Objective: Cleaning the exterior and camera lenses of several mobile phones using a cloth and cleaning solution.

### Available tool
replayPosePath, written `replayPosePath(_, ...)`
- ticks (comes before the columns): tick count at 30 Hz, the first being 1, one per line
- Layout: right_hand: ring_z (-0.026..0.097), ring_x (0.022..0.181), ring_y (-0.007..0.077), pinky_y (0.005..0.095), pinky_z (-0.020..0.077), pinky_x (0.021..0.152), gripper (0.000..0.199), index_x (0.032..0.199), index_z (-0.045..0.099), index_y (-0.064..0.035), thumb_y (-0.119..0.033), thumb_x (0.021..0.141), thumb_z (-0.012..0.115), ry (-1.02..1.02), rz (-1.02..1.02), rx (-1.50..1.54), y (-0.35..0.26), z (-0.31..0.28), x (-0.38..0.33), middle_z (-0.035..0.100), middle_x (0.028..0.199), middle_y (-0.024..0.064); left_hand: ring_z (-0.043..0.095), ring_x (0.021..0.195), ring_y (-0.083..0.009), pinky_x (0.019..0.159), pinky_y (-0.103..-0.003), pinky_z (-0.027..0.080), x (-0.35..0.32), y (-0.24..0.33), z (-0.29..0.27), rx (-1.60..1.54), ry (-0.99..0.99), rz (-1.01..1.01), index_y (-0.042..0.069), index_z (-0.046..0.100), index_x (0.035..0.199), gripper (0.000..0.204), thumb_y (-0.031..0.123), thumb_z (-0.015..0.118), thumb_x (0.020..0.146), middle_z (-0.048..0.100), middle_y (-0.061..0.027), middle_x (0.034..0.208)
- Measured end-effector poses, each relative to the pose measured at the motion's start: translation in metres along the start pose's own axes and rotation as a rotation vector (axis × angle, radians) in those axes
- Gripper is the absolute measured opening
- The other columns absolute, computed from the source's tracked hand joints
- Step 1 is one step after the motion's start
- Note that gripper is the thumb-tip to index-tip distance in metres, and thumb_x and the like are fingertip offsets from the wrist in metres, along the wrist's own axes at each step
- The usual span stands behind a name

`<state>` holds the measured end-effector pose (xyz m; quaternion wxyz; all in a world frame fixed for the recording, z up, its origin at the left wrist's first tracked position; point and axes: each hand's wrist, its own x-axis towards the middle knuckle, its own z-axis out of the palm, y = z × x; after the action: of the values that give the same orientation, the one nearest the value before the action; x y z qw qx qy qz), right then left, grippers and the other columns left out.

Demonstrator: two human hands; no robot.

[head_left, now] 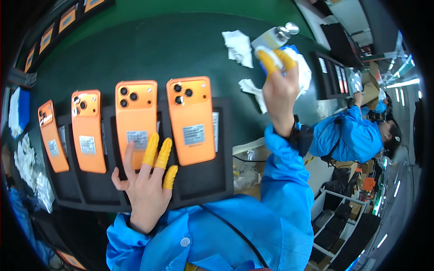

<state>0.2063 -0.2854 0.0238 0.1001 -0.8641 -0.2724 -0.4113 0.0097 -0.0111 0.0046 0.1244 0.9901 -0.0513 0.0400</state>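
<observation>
Workbench (135, 54), one, dark green top. Directly on it: compartmented black tray (203, 180), under the left hand (147, 192); white sheets (304, 74), under the right hand (280, 86); two crumpled white wipes (238, 47), left of that hand; silver-topped bottle (272, 38), beyond its fingertips; smaller black tray (326, 83), to its right.

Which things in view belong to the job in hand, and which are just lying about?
Likely in the job:
- four orange phones on the black tray, left hand touching one
- white tissues by the right hand
- bottle near that hand

Apparently lying about:
- clear plastic bag
- crumpled tissue, far left
</observation>
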Motion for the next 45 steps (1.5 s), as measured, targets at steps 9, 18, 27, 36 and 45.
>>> replayPosePath(9, 0.061, 0.095, 0.0336, 0.0401, 0.0508, 0.081, 0.033, 0.097, 0.074, -0.0027, 0.009, 0.072, 0.057, -0.036, 0.199, -0.274, 0.101, 0.022, 0.021, 0.063, 0.101, 0.0176, 0.026, 0.145, -0.0325, 0.105, -0.060, -0.004, 0.000, 0.000, 0.007, 0.066, 0.122, -0.096, 0.018, 0.068, 0.122, 0.033, 0.031, 0.061, 0.092, 0.056, 0.0018, 0.138)
replayPosePath(18, 0.061, 0.100, 0.0342, 0.0404, 0.0500, 0.085, 0.046, 0.114, 0.072, -0.0120, 0.008, 0.076, 0.056, -0.169, 0.217, -0.308, 0.101, 0.012, 0.019, 0.061, 0.108, 0.0167, 0.018, 0.146, -0.0355, 0.098, -0.063, 0.013, -0.008, -0.008, 0.007, -0.094, 0.043, -0.176, 0.010, 0.064, 0.123, 0.042, 0.035, 0.063, 0.090, 0.045, -0.0117, 0.144)
replayPosePath(27, 0.064, 0.094, 0.0326, 0.0370, 0.0531, 0.078, 0.042, 0.105, 0.072, 0.0002, 0.016, 0.070, 0.054, -0.112, -0.141, 0.215, -0.063, 0.022, 0.038, 0.062, 0.114, 0.0178, 0.031, 0.138, -0.0368, 0.098, -0.063, 0.017, -0.025, -0.044, -0.008, -0.015, 0.020, -0.271, 0.003, 0.054, 0.135, 0.053, 0.029, 0.066, 0.090, 0.042, -0.0180, 0.144)
replayPosePath(36, 0.060, 0.090, 0.0276, 0.0353, 0.0515, 0.071, 0.030, 0.097, 0.072, 0.0013, -0.007, 0.068, 0.070, -0.305, -0.421, 0.485, -0.163, 0.067, 0.062, 0.063, 0.101, 0.0151, 0.037, 0.126, -0.0382, 0.108, -0.053, 0.019, -0.027, -0.050, -0.011, -0.202, -0.010, -0.197, 0.005, 0.046, 0.143, 0.064, 0.026, 0.069, 0.087, 0.034, -0.0216, 0.149)
replayPosePath(45, 0.060, 0.088, 0.0288, 0.0352, 0.0504, 0.066, 0.028, 0.092, 0.071, 0.0022, -0.007, 0.065, 0.072, -0.328, -0.345, 0.430, -0.170, 0.075, 0.058, 0.063, 0.104, 0.0166, 0.044, 0.117, -0.0318, 0.101, -0.050, 0.024, -0.029, -0.060, -0.008, -0.131, 0.018, -0.136, 0.009, 0.055, 0.137, 0.053, 0.026, 0.067, 0.089, 0.043, -0.0175, 0.145)
